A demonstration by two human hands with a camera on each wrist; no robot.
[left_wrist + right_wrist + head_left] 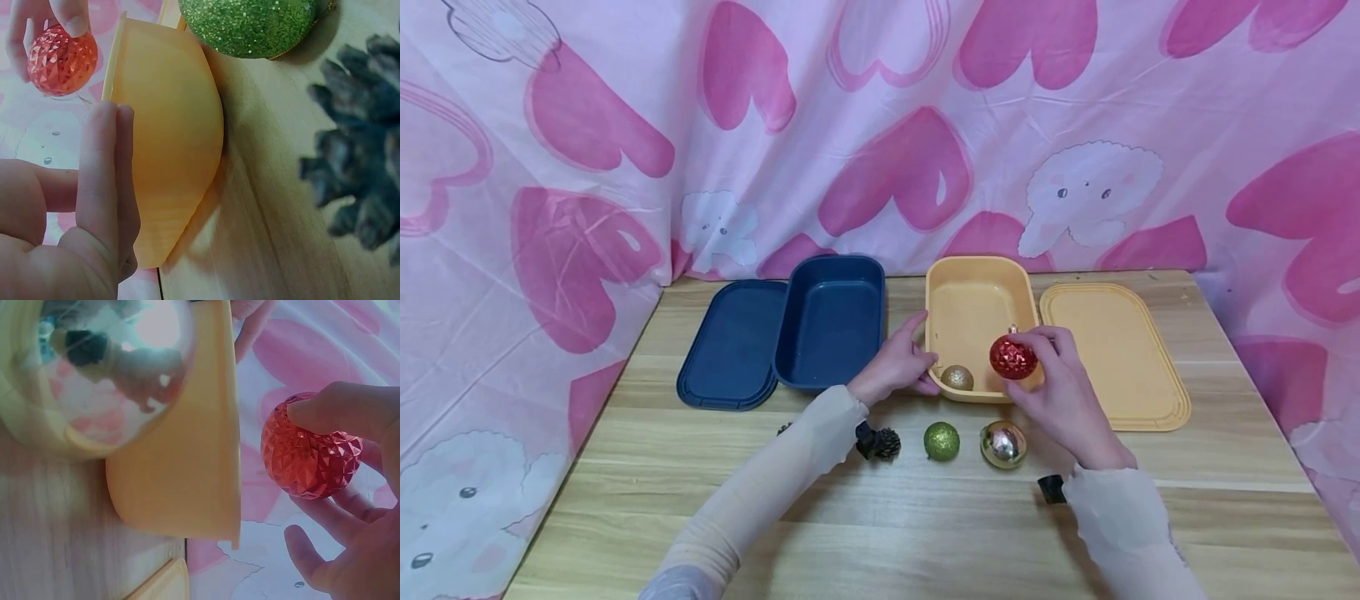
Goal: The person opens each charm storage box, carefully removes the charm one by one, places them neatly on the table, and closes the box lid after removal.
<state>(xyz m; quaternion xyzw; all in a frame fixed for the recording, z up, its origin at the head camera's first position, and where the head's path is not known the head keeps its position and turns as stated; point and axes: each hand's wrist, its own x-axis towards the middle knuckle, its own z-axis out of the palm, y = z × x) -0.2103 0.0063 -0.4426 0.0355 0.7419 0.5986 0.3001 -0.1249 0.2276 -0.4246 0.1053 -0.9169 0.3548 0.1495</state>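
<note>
Two boxes are counted mid-frame, a navy box [830, 329] and a yellow box [976, 312], with two lids flanking them, a navy lid [733, 346] at centre left and a yellow lid [1116, 358] at centre right. Right of centre, four balls are seen: a red ball [1011, 358], a glitter ball [957, 378], a green ball [942, 442] and a shiny ball [1002, 445]. One pinecone [889, 445] is made out at lower centre, and two hands are counted mid-frame, a left hand [895, 360] and a right hand [1063, 396].

Saw red ball [1011, 360] partly hidden by right hand [1069, 404], blurred cone [365, 150] and green ball [250, 25] cut off in left wrist view, gold ball [106, 375] in right. Couldn't identify speck [784, 428] past left sleeve [790, 462].
</note>
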